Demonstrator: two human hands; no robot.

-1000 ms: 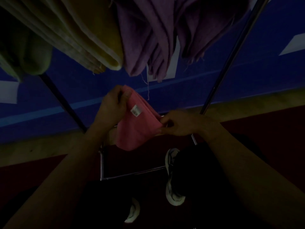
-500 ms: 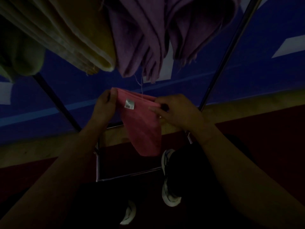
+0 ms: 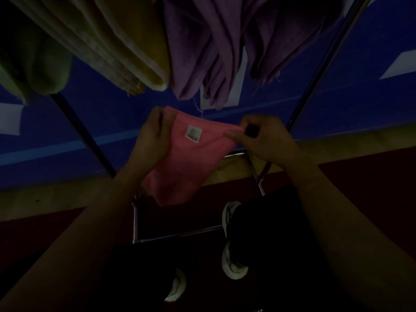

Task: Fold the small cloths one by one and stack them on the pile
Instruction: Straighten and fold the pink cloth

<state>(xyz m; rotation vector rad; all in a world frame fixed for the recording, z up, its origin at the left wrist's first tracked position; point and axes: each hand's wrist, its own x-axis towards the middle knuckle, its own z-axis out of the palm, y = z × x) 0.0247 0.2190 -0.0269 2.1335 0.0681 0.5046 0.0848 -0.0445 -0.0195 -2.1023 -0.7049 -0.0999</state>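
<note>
We held the pink cloth in the air below the hanging towels, our left hand gripping its left top corner, our right hand pinching the right corner.
</note>
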